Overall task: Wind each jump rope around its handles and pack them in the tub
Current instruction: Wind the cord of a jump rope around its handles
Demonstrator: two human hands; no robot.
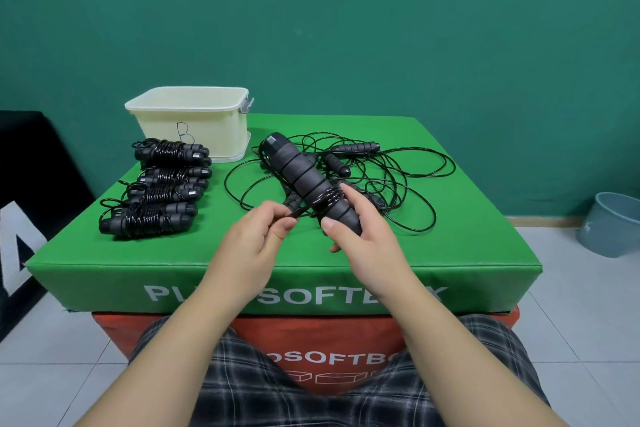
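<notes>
My right hand (pixel 360 236) grips the near end of a pair of black jump rope handles (pixel 301 177), held together and tilted up toward the far left. A few turns of thin black cord circle them. My left hand (pixel 256 236) pinches that cord just left of the handles. Behind lies a loose tangle of black cord (pixel 398 184) with more handles (pixel 353 149) in it. Several wound jump ropes (pixel 156 194) lie in a row on the left of the green box. The cream tub (pixel 194 121), marked B, stands at the back left.
Everything sits on a green padded box (pixel 138 263) stacked on a red one (pixel 346 350). A grey bucket (pixel 609 225) stands on the tiled floor at the right. A black padded shape (pixel 31 184) is at the left. My checked shorts fill the bottom.
</notes>
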